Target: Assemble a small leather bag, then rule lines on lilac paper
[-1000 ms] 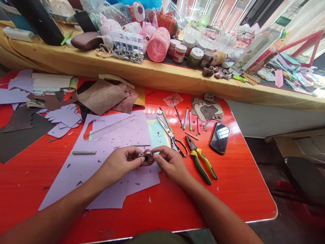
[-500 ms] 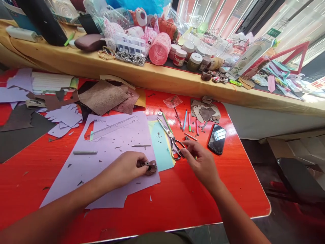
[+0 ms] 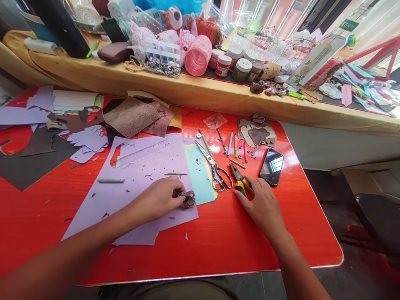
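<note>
My left hand (image 3: 165, 195) is closed on a small brown leather piece (image 3: 190, 200), curled and with small metal fittings, just above the lilac sheet (image 3: 143, 166). Part of the leather is hidden behind the fingers. On the red table, my right hand (image 3: 264, 204) has thumb and fingers round the yellow-and-green handles of a pair of pliers (image 3: 239, 180), whose jaws point away from me. Left of the pliers, scissors (image 3: 213, 166) lie with blades across the light blue paper (image 3: 200, 177).
A phone (image 3: 271, 167) lies right of the pliers. Slim coloured pens (image 3: 236, 145) and small metal rings are behind. Leather scraps (image 3: 133, 116), a clear ruler (image 3: 143, 153) and a metal knife-like tool (image 3: 111, 180) lie leftward. A crowded shelf (image 3: 200, 89) borders the table.
My right hand has come down from beside the scissors' handles onto the pliers, now in plain view. The left hand keeps the leather piece nearly in place. The view has shifted slightly.
</note>
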The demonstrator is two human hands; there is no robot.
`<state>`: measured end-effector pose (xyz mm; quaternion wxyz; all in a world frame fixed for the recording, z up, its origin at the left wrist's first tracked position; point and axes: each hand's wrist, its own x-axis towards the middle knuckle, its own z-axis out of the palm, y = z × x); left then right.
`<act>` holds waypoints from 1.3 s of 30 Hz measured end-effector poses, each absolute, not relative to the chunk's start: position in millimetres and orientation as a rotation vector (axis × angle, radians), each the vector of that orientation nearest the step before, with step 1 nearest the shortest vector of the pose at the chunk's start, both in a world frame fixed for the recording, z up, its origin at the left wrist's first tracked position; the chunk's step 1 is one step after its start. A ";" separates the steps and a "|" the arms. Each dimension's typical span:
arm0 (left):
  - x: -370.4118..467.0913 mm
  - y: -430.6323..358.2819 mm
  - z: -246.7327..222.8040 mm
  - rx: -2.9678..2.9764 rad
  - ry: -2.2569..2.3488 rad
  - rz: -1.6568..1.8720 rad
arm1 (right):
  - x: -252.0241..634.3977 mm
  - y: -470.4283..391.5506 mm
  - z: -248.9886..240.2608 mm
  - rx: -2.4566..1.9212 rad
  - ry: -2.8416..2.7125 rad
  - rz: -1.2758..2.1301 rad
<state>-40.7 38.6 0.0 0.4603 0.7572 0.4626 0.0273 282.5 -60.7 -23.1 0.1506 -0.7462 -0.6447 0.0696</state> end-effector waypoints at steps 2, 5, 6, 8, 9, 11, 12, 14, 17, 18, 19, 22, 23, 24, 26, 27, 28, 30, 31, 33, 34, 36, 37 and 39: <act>-40.9 38.9 -1.2 1.868 1.142 0.064 | 281.3 -59.2 -24.0 -2.129 -1.812 0.203; -41.3 39.1 -3.3 1.866 1.138 0.082 | 278.2 -62.8 -23.0 -2.078 -1.663 0.331; -41.4 39.1 -4.1 1.856 1.136 0.088 | 276.7 -65.7 -22.0 -2.046 -1.582 0.413; -41.6 39.0 -5.6 1.833 1.131 0.101 | 273.3 -72.8 -18.2 -1.946 -1.379 0.618; -41.7 38.9 -6.2 1.832 1.130 0.106 | 271.3 -76.2 -15.2 -1.880 -1.267 0.734; -41.8 38.9 -7.4 1.852 1.136 0.109 | 266.9 -80.9 -7.5 -1.730 -1.062 0.935; -41.8 38.9 -7.8 1.864 1.139 0.109 | 264.5 -81.6 -3.3 -1.658 -0.992 1.020; -41.9 39.0 -8.7 1.878 1.138 0.110 | 258.3 -79.8 4.3 -1.511 -0.918 1.136; -41.5 39.3 -9.2 1.883 1.133 0.109 | 244.1 -71.7 9.4 -1.352 -0.849 1.212; -41.2 39.5 -9.1 1.891 1.136 0.108 | 238.0 -68.8 9.1 -1.314 -0.818 1.258; -40.6 39.7 -8.7 1.901 1.141 0.109 | 231.4 -66.2 7.8 -1.277 -0.786 1.305; -38.3 40.3 -6.5 1.920 1.152 0.122 | 211.0 -61.9 1.6 -1.184 -0.703 1.403; -37.5 40.4 -5.6 1.917 1.154 0.126 | 204.8 -61.4 -0.4 -1.167 -0.694 1.406; -36.9 40.3 -4.9 1.902 1.155 0.129 | 199.3 -61.3 -1.9 -1.157 -0.698 1.396; -36.3 40.0 -4.2 1.866 1.157 0.130 | 190.6 -61.2 -3.2 -1.142 -0.741 1.368; -36.5 39.8 -4.3 1.863 1.162 0.131 | 187.3 -61.0 -3.0 -1.134 -0.775 1.351; -36.8 39.6 -4.7 1.874 1.171 0.137 | 184.5 -60.7 -2.4 -1.129 -0.813 1.335; -37.8 39.2 -5.6 1.918 1.197 0.160 | 179.7 -59.5 0.1 -1.136 -0.892 1.292; -38.4 39.1 -6.0 1.937 1.209 0.171 | 177.4 -58.8 1.7 -1.149 -0.932 1.262; -39.1 39.1 -6.3 1.942 1.223 0.175 | 172.4 -56.8 5.5 -1.169 -1.002 1.207; -39.3 39.1 -6.3 1.935 1.226 0.168 | 169.4 -55.6 7.6 -1.170 -1.032 1.182; -39.6 38.8 -6.1 1.931 1.227 0.152 | 162.8 -51.8 11.6 -1.157 -1.086 1.123; -39.7 38.6 -6.2 1.931 1.228 0.148 | 159.3 -49.3 13.5 -1.147 -1.112 1.085; -40.1 37.8 -7.0 1.925 1.230 0.150 | 152.3 -42.9 16.4 -1.116 -1.166 0.991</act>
